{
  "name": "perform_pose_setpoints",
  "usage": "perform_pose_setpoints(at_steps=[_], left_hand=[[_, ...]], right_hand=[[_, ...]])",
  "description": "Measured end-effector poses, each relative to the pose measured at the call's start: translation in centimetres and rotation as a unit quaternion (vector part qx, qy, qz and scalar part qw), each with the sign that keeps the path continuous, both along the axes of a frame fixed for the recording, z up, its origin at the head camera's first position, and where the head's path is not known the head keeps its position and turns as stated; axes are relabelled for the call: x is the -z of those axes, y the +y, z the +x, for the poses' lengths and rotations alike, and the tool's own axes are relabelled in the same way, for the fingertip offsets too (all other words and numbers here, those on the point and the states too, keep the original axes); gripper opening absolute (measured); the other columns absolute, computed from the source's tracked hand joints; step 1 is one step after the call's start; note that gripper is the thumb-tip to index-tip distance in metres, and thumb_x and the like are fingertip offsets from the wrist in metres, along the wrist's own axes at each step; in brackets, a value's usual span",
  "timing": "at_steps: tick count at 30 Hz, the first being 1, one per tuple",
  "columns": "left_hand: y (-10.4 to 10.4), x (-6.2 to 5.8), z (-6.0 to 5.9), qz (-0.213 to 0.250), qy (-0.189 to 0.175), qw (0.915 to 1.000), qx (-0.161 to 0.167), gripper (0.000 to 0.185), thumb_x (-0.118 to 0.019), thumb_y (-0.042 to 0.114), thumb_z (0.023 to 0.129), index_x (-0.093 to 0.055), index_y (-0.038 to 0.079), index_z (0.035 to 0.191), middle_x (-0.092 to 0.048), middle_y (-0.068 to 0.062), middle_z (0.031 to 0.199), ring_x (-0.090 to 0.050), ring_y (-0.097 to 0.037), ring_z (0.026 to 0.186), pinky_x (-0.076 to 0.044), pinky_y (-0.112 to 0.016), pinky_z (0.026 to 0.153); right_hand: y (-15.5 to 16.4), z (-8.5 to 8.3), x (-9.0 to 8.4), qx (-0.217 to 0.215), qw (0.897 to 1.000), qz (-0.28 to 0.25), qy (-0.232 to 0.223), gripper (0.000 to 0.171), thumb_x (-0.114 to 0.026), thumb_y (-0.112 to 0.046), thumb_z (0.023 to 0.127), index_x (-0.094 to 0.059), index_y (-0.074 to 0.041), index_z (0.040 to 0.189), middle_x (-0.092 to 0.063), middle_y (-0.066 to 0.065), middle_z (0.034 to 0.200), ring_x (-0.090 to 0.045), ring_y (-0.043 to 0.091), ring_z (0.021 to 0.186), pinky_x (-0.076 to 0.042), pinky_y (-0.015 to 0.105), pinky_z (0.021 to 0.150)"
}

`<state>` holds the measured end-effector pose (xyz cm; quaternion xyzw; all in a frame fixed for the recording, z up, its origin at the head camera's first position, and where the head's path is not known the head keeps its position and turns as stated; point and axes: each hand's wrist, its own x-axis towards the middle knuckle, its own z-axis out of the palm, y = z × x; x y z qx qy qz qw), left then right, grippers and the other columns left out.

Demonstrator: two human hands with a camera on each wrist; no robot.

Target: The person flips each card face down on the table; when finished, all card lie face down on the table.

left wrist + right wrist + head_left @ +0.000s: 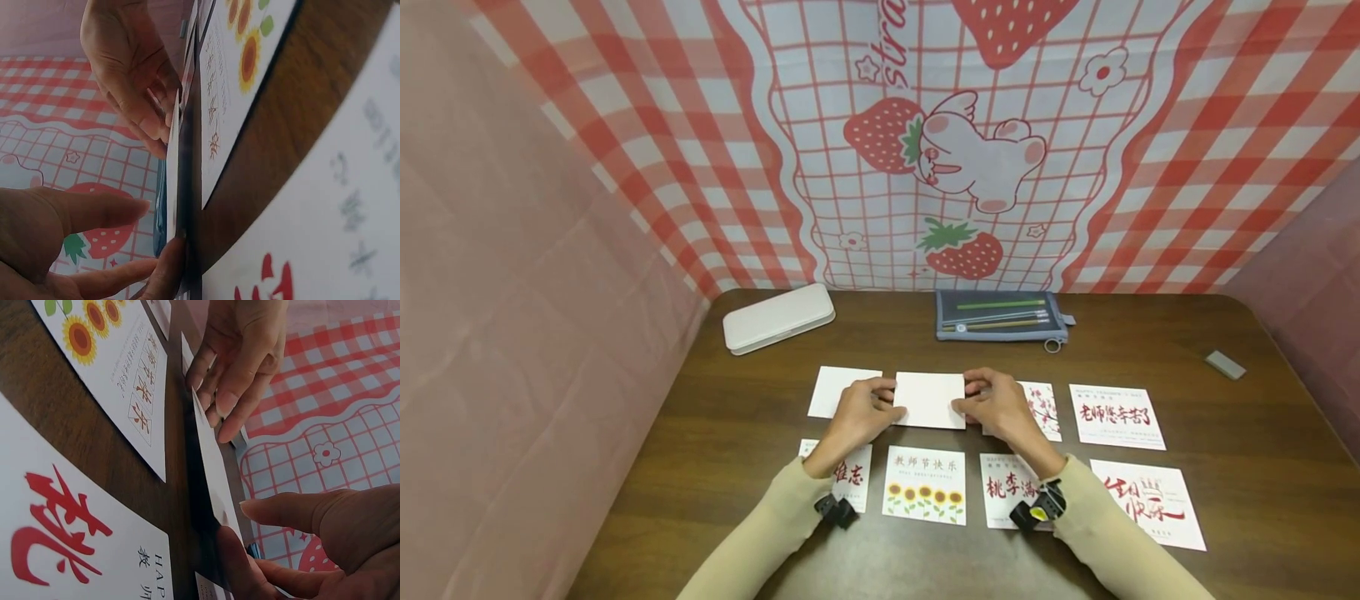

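Note:
A blank white card [930,400] spans the space between my two hands in the head view. My left hand [863,410] holds its left edge, with the thumb at the near corner and the fingers toward the far side. At the opposite edge my right hand [1002,407] grips it the same way. Seen edge-on in the right wrist view, the card [215,465] is tilted just above the table, a fingertip beneath it. Behind the left hand lies another blank white card [835,392]; the right hand partly covers a card with red blossoms [1043,408].
In the near row lie a sunflower card [923,492] and cards with red lettering [1150,504], two partly under my forearms. Another lettered card [1116,415] lies far right. Behind are a white case [778,318], a blue pencil pouch [992,317] and a grey eraser [1226,365].

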<state>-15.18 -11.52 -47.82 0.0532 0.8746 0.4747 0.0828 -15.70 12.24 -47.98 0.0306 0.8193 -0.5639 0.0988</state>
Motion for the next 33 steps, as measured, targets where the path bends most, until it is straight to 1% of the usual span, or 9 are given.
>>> perform_pose_setpoints(at_steps=[6, 11, 16, 19, 21, 24, 27, 30, 33], left_hand=[[0.2, -0.3, 0.2, -0.006, 0.001, 1.0000, 0.004, 0.051, -0.081, 0.010, 0.086, -0.066, -0.007, 0.132, -0.074, -0.020, 0.113, -0.078, -0.030, 0.095, -0.064, -0.030, 0.075], [0.4, -0.5, 0.4, -0.012, 0.001, 0.9999, 0.004, 0.052, -0.082, 0.010, 0.086, -0.066, -0.007, 0.132, -0.074, -0.021, 0.114, -0.077, -0.032, 0.098, -0.065, -0.034, 0.079], [0.4, -0.6, 0.6, -0.019, 0.006, 0.9998, 0.000, 0.053, -0.083, 0.010, 0.085, -0.065, -0.006, 0.133, -0.073, -0.022, 0.116, -0.076, -0.034, 0.100, -0.065, -0.036, 0.083], [0.6, -0.7, 0.7, -0.021, 0.019, 0.9996, 0.000, 0.052, -0.083, 0.010, 0.086, -0.065, -0.006, 0.133, -0.072, -0.023, 0.118, -0.075, -0.034, 0.101, -0.065, -0.038, 0.083], [0.8, -0.8, 0.8, -0.019, 0.030, 0.9993, 0.004, 0.052, -0.083, 0.010, 0.086, -0.066, -0.005, 0.133, -0.072, -0.023, 0.118, -0.075, -0.034, 0.101, -0.065, -0.038, 0.083], [1.3, -0.8, 0.8, -0.013, 0.044, 0.9989, 0.014, 0.050, -0.082, 0.011, 0.088, -0.066, -0.002, 0.133, -0.071, -0.022, 0.119, -0.073, -0.034, 0.101, -0.063, -0.038, 0.084], [1.9, -0.9, 0.7, 0.001, 0.047, 0.9985, 0.026, 0.049, -0.081, 0.013, 0.089, -0.066, 0.000, 0.133, -0.071, -0.021, 0.120, -0.072, -0.034, 0.104, -0.062, -0.039, 0.085], [2.7, -1.0, 0.7, 0.023, 0.038, 0.9983, 0.037, 0.048, -0.080, 0.014, 0.090, -0.066, 0.001, 0.134, -0.071, -0.021, 0.122, -0.072, -0.036, 0.108, -0.063, -0.041, 0.087], [3.6, -1.1, 0.7, 0.044, 0.026, 0.9975, 0.049, 0.049, -0.080, 0.016, 0.090, -0.066, 0.002, 0.135, -0.070, -0.022, 0.124, -0.072, -0.038, 0.110, -0.064, -0.040, 0.086]], right_hand=[[0.2, -0.1, 0.0, -0.003, 1.000, 0.020, -0.004, 0.054, -0.080, -0.004, 0.083, -0.062, 0.008, 0.133, -0.070, 0.025, 0.114, -0.074, 0.012, 0.069, -0.060, 0.023, 0.061], [0.5, 0.1, 0.0, -0.005, 0.999, 0.035, -0.001, 0.054, -0.081, -0.006, 0.084, -0.061, 0.008, 0.133, -0.071, 0.025, 0.115, -0.074, 0.014, 0.069, -0.059, 0.024, 0.059], [1.0, 0.3, -0.3, -0.004, 1.000, 0.017, -0.002, 0.055, -0.081, -0.005, 0.085, -0.060, 0.009, 0.134, -0.069, 0.025, 0.114, -0.074, 0.015, 0.070, -0.063, 0.028, 0.060], [1.5, 0.4, -0.4, 0.003, 1.000, -0.003, -0.007, 0.055, -0.080, -0.003, 0.085, -0.060, 0.009, 0.135, -0.067, 0.026, 0.113, -0.073, 0.013, 0.073, -0.065, 0.030, 0.064], [2.0, 0.6, -0.6, 0.004, 1.000, -0.003, -0.003, 0.056, -0.080, -0.003, 0.085, -0.059, 0.011, 0.135, -0.067, 0.027, 0.112, -0.073, 0.013, 0.075, -0.065, 0.030, 0.065], [2.8, 0.8, -0.8, 0.006, 1.000, 0.005, 0.002, 0.057, -0.081, -0.005, 0.086, -0.058, 0.011, 0.135, -0.067, 0.027, 0.112, -0.075, 0.017, 0.079, -0.066, 0.030, 0.067], [3.6, 1.1, -1.0, 0.004, 1.000, 0.022, 0.007, 0.057, -0.081, -0.008, 0.088, -0.058, 0.010, 0.137, -0.068, 0.027, 0.112, -0.076, 0.018, 0.086, -0.065, 0.030, 0.068], [4.4, 1.4, -1.2, 0.003, 1.000, 0.030, 0.005, 0.059, -0.081, -0.010, 0.089, -0.057, 0.009, 0.139, -0.067, 0.027, 0.116, -0.076, 0.021, 0.093, -0.065, 0.030, 0.070], [5.2, 1.7, -1.4, 0.004, 0.999, 0.050, 0.009, 0.061, -0.081, -0.014, 0.089, -0.057, 0.008, 0.140, -0.067, 0.027, 0.118, -0.076, 0.028, 0.099, -0.064, 0.028, 0.069]])
